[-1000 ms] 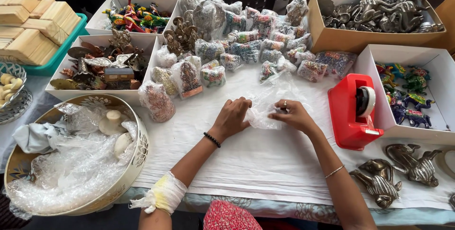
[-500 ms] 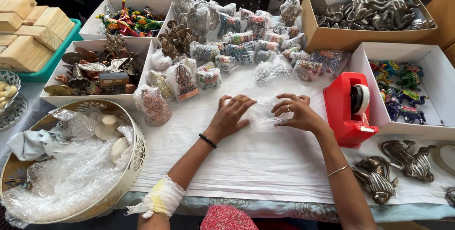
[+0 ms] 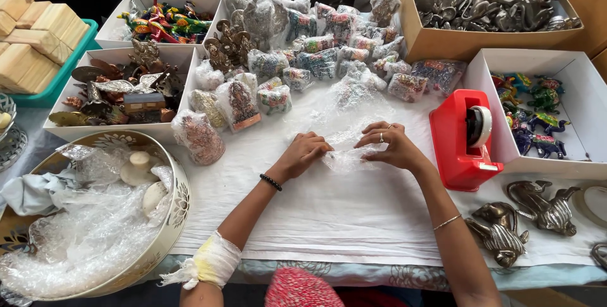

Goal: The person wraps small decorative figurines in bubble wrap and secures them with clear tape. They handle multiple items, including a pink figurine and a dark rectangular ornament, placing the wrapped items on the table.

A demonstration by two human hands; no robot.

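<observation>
My left hand [image 3: 305,153] and my right hand [image 3: 391,145] rest on the white cloth [image 3: 329,212], each gripping an end of a small bundle of clear bubble wrap [image 3: 346,150] held between them. What the wrap holds is hidden. A black bead bracelet sits on my left wrist and a bandage wraps my left forearm. My right hand wears a ring and a thin bangle. Behind the hands lies a heap of wrapped figurines [image 3: 297,54] in bubble wrap.
A red tape dispenser [image 3: 465,139] stands right of my right hand. A round bowl [image 3: 174,209] of bubble wrap sits at the near left. White boxes [image 3: 585,89] and a brown box [image 3: 420,32] hold figurines. Metal fish figurines [image 3: 525,215] lie at the near right. Wooden blocks [image 3: 31,35] are far left.
Both hands stay on the bubble-wrap bundle, fingers shifting slightly as they work it; the camera has tilted a little.
</observation>
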